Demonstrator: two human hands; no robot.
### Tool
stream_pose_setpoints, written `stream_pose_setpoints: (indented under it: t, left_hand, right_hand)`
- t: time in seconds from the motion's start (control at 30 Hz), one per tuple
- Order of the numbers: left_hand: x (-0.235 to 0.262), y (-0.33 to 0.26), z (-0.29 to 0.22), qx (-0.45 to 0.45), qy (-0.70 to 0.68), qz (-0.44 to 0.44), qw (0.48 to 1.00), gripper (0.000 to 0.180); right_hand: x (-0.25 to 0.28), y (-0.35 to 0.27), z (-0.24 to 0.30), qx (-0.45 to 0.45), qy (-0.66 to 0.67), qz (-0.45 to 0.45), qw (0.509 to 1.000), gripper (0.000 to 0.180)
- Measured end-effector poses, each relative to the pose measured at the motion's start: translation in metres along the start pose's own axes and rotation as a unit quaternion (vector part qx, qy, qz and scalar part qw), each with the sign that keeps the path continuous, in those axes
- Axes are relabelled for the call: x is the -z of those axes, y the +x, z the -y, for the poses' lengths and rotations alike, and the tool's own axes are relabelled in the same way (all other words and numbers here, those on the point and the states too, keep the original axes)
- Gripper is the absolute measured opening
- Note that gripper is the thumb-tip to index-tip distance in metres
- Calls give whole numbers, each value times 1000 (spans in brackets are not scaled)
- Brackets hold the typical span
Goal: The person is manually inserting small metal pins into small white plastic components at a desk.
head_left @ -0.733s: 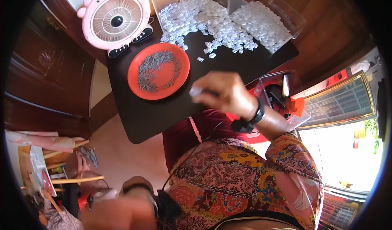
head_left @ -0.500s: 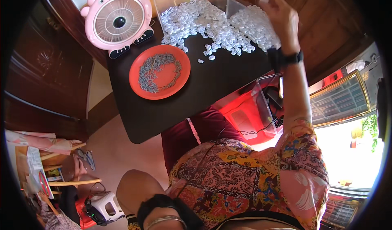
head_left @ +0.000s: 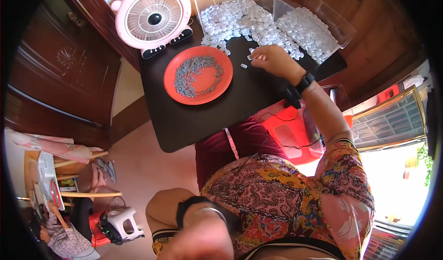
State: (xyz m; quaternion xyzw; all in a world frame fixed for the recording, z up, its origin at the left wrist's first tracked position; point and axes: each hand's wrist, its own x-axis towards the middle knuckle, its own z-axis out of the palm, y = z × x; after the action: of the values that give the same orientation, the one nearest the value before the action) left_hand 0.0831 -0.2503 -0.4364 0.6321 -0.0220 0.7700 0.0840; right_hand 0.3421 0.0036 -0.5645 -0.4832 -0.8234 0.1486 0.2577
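Observation:
Over the dark table, my right hand [head_left: 278, 65] is lowered with curled fingers among a few stray white plastic pieces. Its fingertips are drawn together; anything between them is hidden. One small white oval piece [head_left: 243, 66] lies just left of those fingers. Behind the hand spreads a heap of such white pieces [head_left: 251, 17]. To its left sits a round red plate [head_left: 173, 87] holding many small grey screw-like pins [head_left: 187, 77], loosely ringed. Close to the camera at the bottom, my left hand [head_left: 200, 241] is smeared by motion, so its fingers cannot be read.
A clear plastic bin [head_left: 330, 22] with more white pieces stands at the back right. At the back left is a pink animal-shaped fan [head_left: 154, 17]. Red plastic [head_left: 290, 137] and a cable are below the table's right side. Another person [head_left: 69, 234] sits at far left.
My right hand has come down and left from the clear bin to the tabletop by the stray pieces. My left hand has come into view at the bottom. The whole view has shifted slightly.

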Motion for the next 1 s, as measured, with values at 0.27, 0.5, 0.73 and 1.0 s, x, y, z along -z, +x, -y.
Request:
stream_pose_setpoints:
  t: [0.27,0.5,0.73,1.0]
  left_hand:
    - [86,-91,62,380,303,151,860,23]
    - [82,-119,78,530,136,13,837,18]
    - [66,-132,92,598,88,60,795,19]
    - [69,-139,91,599,75,83,793,19]
  right_hand:
    - [-35,18,4,83,-202,3,976,14]
    - [-31,25,14,94,-256,1,962,16]
    - [-15,-28,130,19,268,171,948,13]
    - [-38,-34,151,121,187,139,965,13]
